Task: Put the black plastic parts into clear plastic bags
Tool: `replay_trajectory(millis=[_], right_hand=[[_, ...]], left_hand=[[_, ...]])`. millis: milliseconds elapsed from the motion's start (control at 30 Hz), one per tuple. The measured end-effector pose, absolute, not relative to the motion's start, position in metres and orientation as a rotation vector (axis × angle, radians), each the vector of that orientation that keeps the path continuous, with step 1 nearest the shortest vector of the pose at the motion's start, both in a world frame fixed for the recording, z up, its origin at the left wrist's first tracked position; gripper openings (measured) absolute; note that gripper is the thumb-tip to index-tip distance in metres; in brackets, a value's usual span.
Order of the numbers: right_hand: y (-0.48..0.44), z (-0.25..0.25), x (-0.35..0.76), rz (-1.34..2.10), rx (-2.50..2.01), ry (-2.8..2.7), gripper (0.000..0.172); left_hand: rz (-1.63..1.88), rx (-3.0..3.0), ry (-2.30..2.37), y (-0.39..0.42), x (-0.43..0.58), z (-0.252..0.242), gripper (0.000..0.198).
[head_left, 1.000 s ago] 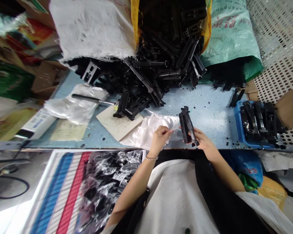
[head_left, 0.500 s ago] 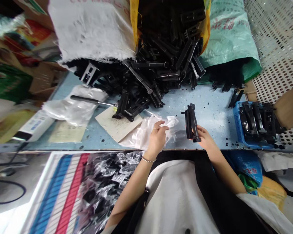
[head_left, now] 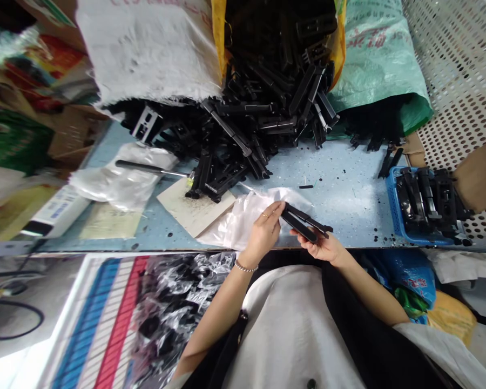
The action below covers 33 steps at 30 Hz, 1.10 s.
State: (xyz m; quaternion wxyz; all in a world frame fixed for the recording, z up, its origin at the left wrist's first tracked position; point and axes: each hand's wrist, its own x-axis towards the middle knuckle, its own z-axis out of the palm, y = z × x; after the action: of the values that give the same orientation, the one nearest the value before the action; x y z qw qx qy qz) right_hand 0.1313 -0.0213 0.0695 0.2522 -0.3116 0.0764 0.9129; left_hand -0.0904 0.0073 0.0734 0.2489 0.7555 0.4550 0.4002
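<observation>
A long black plastic part (head_left: 303, 220) with two parallel bars is tilted between my hands, above the front of the blue table. My left hand (head_left: 267, 227) pinches its upper left end, over a clear plastic bag (head_left: 237, 216). At the lower right end my right hand (head_left: 319, 246) grips it from beneath, the fingers closed and the palm turned up. A thin black strip (head_left: 306, 187) lies on the table just beyond the part.
Many similar black parts (head_left: 247, 129) spill from sacks at the back. A blue basket (head_left: 395, 216) of black parts stands right. Left are a beige board (head_left: 178, 202), a black-handled screwdriver (head_left: 141, 167) and a white box (head_left: 56, 210). Wrapped parts (head_left: 174, 308) lie below the table edge.
My right hand has brought the black part left and turned it from upright to slanted. My left hand, earlier empty over the bag, now grips its end. The thin strip lies exposed.
</observation>
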Motion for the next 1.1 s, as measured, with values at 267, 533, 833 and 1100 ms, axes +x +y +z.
replay_trajectory(millis=[267,533,833,1100], right_hand=[[0.008,0.065,0.112,2.276,-0.917,-0.064,0.022],[0.002,0.073,0.110,2.267,-0.839,-0.086,0.018],[0.013,0.073,0.100,1.430,-1.402,-1.112,0.013],[0.016,0.073,0.099,1.069,-1.547,-1.802,0.019]], left_hand=[[1.268,1.870,1.481,-0.011,-0.081,0.067,0.029],[1.191,1.651,1.573,0.005,-0.080,0.053,0.019],[1.170,1.389,1.122,-0.016,-0.064,0.067,0.029],[1.112,0.767,0.972,-0.005,-0.060,0.056,0.050]])
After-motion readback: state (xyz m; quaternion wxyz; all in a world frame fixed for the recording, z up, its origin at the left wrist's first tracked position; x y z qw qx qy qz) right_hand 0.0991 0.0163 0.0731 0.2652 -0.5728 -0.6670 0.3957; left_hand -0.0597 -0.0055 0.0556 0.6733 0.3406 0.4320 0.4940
